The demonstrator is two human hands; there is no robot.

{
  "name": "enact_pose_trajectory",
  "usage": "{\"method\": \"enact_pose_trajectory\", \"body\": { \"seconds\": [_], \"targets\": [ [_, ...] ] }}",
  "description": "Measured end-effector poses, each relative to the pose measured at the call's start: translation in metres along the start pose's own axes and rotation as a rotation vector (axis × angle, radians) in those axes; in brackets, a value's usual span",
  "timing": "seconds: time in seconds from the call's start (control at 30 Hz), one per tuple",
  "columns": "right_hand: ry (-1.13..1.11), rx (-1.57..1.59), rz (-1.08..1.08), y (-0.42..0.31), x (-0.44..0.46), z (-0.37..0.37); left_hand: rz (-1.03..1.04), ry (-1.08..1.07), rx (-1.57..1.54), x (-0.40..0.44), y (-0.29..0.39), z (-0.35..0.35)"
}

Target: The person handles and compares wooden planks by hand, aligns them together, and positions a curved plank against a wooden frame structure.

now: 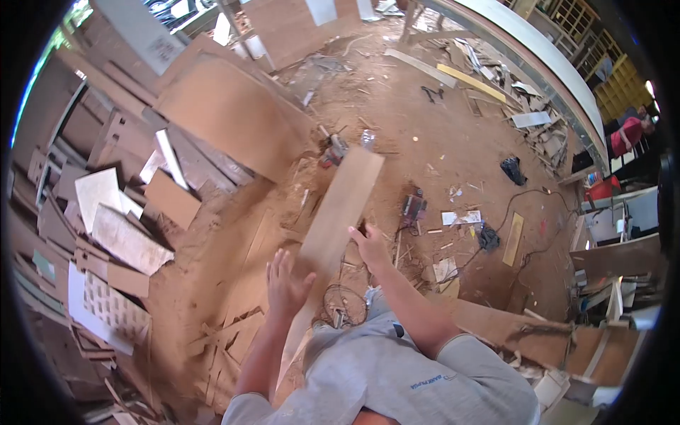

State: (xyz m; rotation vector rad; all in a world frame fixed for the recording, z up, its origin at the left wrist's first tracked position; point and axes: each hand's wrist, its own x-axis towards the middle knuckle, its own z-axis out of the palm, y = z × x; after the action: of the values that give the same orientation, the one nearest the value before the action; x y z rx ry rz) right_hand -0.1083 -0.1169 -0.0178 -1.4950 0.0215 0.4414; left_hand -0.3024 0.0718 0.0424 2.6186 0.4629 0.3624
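A long, flat wooden board (343, 195) slants up and away from my body, its far end raised over the dusty ground. At the board's right edge is my right hand (371, 248), its fingers closed on the wood. My left hand (287, 287) is beside the left edge, fingers stretched out and thumb toward the board. Whether its palm touches the wood I cannot tell. Just beyond the board's far end lie a power tool (333, 151) and a clear plastic bottle (367, 139). A dark red power tool (414, 207) rests on the ground to the right.
Stacked offcuts and panels (127, 237) crowd the left side, near a large curved brown sheet (223, 106). A coiled wire (345, 304) lies close to my body. Black plastic bags (512, 170), a cable (506, 219) and scraps litter the right. Another person (629, 134) is at far right.
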Motion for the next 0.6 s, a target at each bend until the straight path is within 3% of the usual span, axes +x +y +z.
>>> {"method": "enact_pose_trajectory", "body": {
  "seconds": [0.13, 0.3, 0.43, 0.53, 0.6],
  "targets": [
    [-0.038, -0.123, 0.171, 0.04, -0.1, 0.038, -0.041, -0.012, 0.056, -0.157, -0.058, -0.055],
    [-0.1, -0.058, 0.118, 0.034, -0.196, 0.095, -0.228, 0.08, 0.038, -0.308, -0.105, -0.097],
    [-0.156, 0.036, 0.018, 0.051, -0.229, 0.108, -0.505, -0.064, -0.035, -0.36, -0.124, -0.11],
    [-0.121, -0.057, 0.034, 0.079, -0.249, 0.107, -0.655, -0.244, -0.073, -0.352, -0.124, -0.132],
    [-0.14, -0.085, 0.058, 0.079, -0.281, 0.107, -0.573, -0.202, -0.043, -0.361, -0.14, -0.122]
  ]
}}
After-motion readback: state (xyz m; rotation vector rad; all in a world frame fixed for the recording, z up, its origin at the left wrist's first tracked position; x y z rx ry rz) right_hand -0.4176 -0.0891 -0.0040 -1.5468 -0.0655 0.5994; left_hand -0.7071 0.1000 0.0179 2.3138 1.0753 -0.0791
